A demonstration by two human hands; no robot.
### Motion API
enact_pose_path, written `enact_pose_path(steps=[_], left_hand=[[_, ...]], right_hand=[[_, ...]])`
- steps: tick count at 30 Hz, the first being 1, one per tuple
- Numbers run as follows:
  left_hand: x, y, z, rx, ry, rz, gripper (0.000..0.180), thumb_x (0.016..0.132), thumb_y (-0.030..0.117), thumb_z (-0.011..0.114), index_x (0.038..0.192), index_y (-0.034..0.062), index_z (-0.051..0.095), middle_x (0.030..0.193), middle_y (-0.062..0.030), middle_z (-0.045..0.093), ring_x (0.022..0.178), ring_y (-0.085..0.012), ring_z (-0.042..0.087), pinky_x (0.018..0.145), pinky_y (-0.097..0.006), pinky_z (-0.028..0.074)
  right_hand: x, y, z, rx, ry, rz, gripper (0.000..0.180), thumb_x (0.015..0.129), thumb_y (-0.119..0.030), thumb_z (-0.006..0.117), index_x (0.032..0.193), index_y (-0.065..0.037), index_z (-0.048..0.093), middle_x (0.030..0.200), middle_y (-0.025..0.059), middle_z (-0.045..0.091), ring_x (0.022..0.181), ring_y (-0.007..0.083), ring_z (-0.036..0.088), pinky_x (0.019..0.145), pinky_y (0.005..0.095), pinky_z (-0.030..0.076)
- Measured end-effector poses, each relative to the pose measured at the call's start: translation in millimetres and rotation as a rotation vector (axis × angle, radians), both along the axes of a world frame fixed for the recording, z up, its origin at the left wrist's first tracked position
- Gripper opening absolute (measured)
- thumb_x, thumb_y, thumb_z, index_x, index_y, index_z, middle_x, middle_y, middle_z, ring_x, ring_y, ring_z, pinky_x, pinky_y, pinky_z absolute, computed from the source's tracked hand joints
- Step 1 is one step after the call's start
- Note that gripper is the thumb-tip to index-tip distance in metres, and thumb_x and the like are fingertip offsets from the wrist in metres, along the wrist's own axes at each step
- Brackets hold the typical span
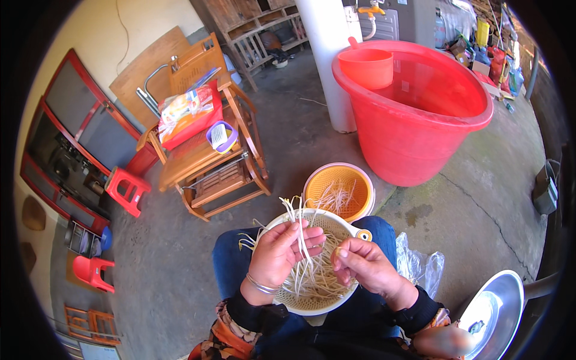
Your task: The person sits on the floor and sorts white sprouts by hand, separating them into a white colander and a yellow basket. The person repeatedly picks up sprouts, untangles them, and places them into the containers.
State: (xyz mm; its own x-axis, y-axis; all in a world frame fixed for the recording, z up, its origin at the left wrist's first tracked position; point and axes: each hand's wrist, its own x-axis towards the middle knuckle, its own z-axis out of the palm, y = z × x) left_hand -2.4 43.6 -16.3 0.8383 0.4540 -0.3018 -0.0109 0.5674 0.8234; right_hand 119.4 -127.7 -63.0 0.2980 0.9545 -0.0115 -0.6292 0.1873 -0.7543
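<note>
Left hand (276, 251) lightly closed on white sprouts (300, 226), more in the colander (333, 222) directly below; right hand (366, 264) pinched, can't tell on what; uneven strands could slip out if the left's hold slackens.

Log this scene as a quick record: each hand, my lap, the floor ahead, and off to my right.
Left hand: holding pale stems
Right hand: thumb and finger together; contents unclear
Lap: white colander with more stems
Floor ahead: orange basket with some stems; large red tub beyond
Right: clear plastic bag, shiny metal basin
</note>
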Motion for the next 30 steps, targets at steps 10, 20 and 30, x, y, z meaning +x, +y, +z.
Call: enact_pose_path(steps=[10,20,30], left_hand=[[13,-30,-5,0.461,0.008,0.141,0.021,0.101,0.013,0.054,0.111,-0.005,0.059,0.105,-0.0168,0.07,0.096,-0.02,0.068,0.085,-0.03,0.055],[12,-37,-3,0.474,-0.022,0.157,0.02,0.1,0.013,0.055,0.109,-0.0044,0.061,0.101,-0.0153,0.071,0.091,-0.0173,0.068,0.084,-0.028,0.054],[15,-25,8,0.196,-0.022,0.225,0.02,0.099,0.016,0.058,0.106,-0.0023,0.06,0.101,-0.0171,0.07,0.096,-0.0266,0.069,0.087,-0.037,0.056]], right_hand=[[-16,21,3,-0.193,-0.446,-0.081,0.017,0.098,-0.017,0.061,0.099,0.001,0.062,0.076,0.0001,0.062,0.063,0.0042,0.058,0.055,0.0195,0.048],[-14,19,-4,-0.152,-0.229,-0.244,0.007,0.095,-0.006,0.059,0.094,-0.001,0.064,0.076,0.0011,0.062,0.062,0.0056,0.057,0.055,0.0206,0.048],[-7,13,-9,-0.168,-0.242,-0.061,0.011,0.097,-0.007,0.057,0.102,0.001,0.062,0.086,0.004,0.065,0.069,0.0089,0.06,0.063,0.0243,0.052]])
